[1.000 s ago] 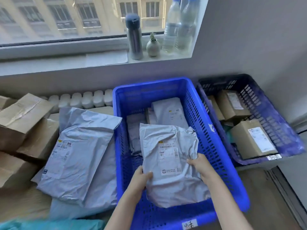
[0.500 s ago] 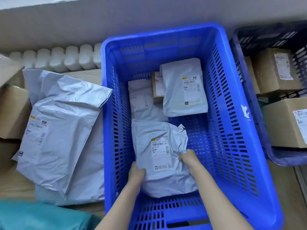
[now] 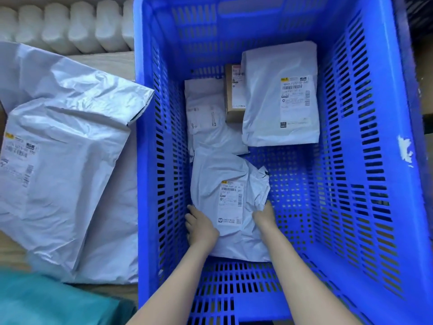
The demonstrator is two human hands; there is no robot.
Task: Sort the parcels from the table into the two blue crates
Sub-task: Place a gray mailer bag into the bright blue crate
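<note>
Down in blue crate (image 3: pixel 375 231), left hand (image 3: pixel 201 225) and right hand (image 3: pixel 264 215) gripping grey mailer (image 3: pixel 222 170), label (image 3: pixel 230 198) print unreadable

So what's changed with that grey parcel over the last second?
The parcel went down, from level with the crate rim to about its bottom, near the front wall. The left hand and right hand still grip its lower edges; nothing was let go. The other parcels at the back of the crate and the big bag on the table stayed put.
</note>
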